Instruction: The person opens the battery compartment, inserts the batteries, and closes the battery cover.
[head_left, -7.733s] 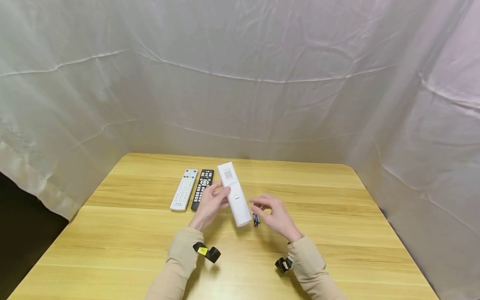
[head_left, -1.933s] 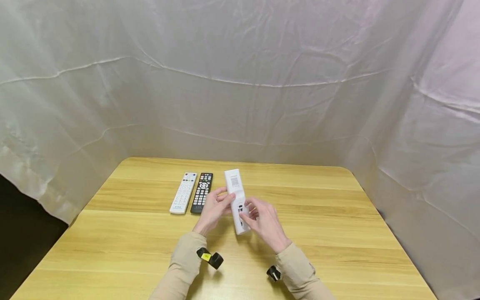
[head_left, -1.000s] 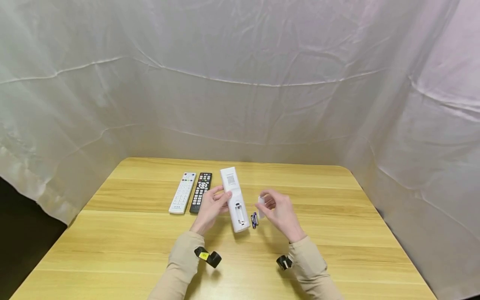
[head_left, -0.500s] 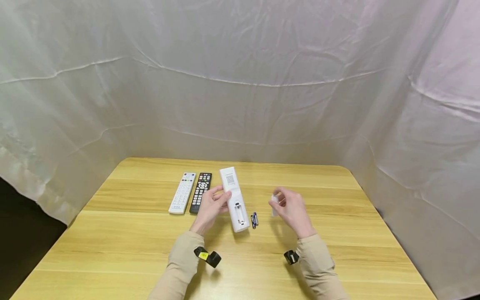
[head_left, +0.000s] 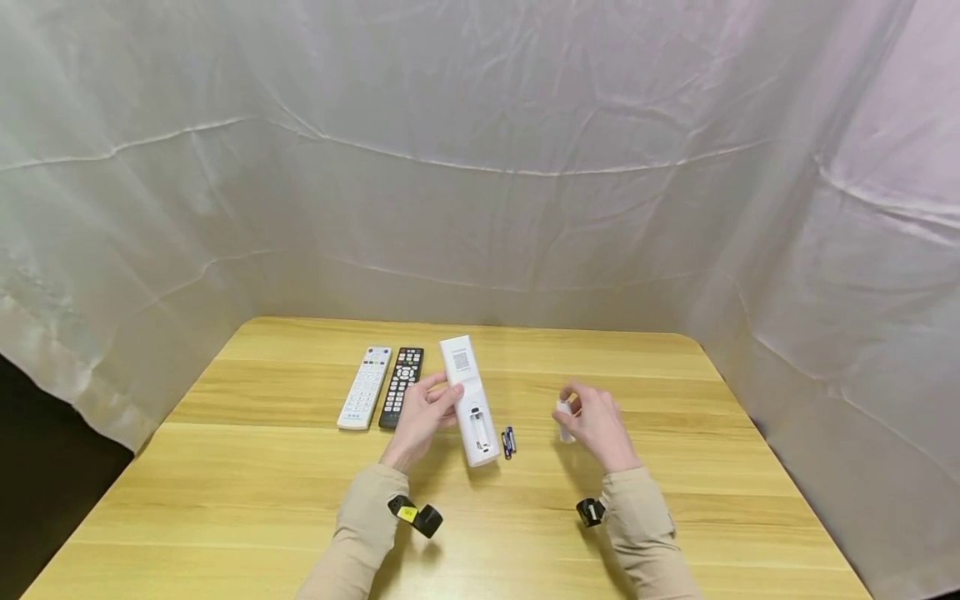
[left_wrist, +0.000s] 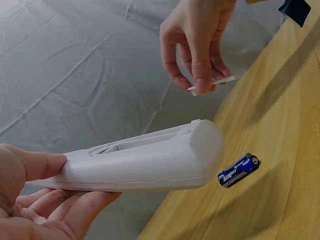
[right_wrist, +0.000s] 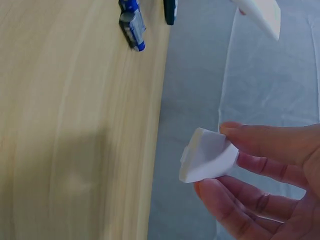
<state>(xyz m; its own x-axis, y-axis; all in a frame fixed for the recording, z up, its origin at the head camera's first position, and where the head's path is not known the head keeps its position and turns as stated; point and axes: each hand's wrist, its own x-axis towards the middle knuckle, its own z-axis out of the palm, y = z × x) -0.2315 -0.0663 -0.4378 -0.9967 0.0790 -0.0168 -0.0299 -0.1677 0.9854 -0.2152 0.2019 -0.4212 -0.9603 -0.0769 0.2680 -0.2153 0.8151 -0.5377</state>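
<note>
My left hand (head_left: 423,417) grips a white remote control (head_left: 472,408), back side up, its battery compartment uncovered and without batteries. In the left wrist view the thumb lies on top of the remote (left_wrist: 150,162) and the fingers are beneath it. Off to the right, my right hand (head_left: 600,425) pinches a small white battery cover (head_left: 565,422) between thumb and fingertips. The right wrist view shows this cover (right_wrist: 210,156) from close by, above the table. Two blue batteries (head_left: 509,442) lie side by side on the wood, just right of the held remote.
A second white remote (head_left: 365,389) and a black remote (head_left: 403,383) lie buttons up, left of my left hand. The wooden table (head_left: 225,500) is ringed at the back and sides by a pale curtain (head_left: 480,208).
The cover has come off the remote's back in my right hand, which has moved right, past the batteries. My left hand keeps the remote nearly still over the last second.
</note>
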